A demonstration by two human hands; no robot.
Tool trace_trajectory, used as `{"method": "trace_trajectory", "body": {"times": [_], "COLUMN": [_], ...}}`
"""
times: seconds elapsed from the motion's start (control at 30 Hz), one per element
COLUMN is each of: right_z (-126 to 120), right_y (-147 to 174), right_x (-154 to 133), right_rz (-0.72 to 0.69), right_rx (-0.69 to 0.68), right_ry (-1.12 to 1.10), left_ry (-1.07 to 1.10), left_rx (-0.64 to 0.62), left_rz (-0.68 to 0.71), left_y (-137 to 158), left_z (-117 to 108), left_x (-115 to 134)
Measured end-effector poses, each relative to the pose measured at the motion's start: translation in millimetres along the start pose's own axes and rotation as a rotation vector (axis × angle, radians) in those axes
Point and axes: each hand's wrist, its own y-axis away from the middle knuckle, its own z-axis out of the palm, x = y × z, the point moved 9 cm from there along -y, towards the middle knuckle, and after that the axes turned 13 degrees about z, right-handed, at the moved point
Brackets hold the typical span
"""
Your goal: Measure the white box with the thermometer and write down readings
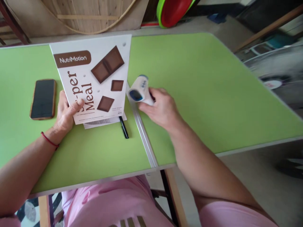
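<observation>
My left hand (67, 110) grips the lower left edge of a white box (104, 97) printed "NutriMotion" with brown chocolate pieces, its thumb across the front. The box is held up over the table, tilted toward me. In my right hand (163, 105) is a white infrared thermometer (142, 90) with a dark oval screen, fingers wrapped round its handle. It stands just right of the box, apart from it. Beneath the box, a printed sheet of paper (94, 125) and a black pen (124, 128) are partly hidden.
A phone in a brown case (43, 99) lies on the green table (201, 82) at the left. A metal seam (143, 138) crosses the tabletop. Behind the table are a round wooden board (90, 15) and a red and green basin (174, 12).
</observation>
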Motion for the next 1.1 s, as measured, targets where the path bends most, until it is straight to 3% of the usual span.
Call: {"method": "trace_trajectory", "body": {"times": [0.07,0.1,0.13,0.17,0.23,0.3,0.43,0.7,1.1], "right_z": [-15,-18,-18,-7,20,39,59,68,71], "right_y": [17,28,40,54,86,106,107,106,107], "right_x": [-23,-35,-48,-62,-83,-90,-85,-82,-81], "right_rz": [-0.123,-0.192,-0.274,-0.315,-0.313,-0.266,-0.14,-0.079,-0.15], "right_rx": [0.025,-0.025,-0.132,-0.339,-0.738,-0.908,-0.884,-0.898,-0.889], "right_ry": [-0.355,-0.54,-0.728,-0.844,-0.888,-0.856,-0.85,-0.941,-0.936], "left_ry": [-0.014,-0.019,-0.02,-0.021,-0.02,-0.022,-0.048,-0.037,-0.022], "left_rx": [-0.011,-0.026,-0.045,-0.066,-0.092,-0.099,-0.109,-0.125,-0.117], "left_rz": [0.005,0.005,-0.002,-0.014,-0.038,-0.043,-0.028,-0.023,-0.031], "left_y": [0,-1,-2,-2,-3,-3,-3,-5,-5], "left_z": [1,3,5,8,11,12,11,14,16], "left_x": [3,5,6,8,10,12,12,16,19]}}
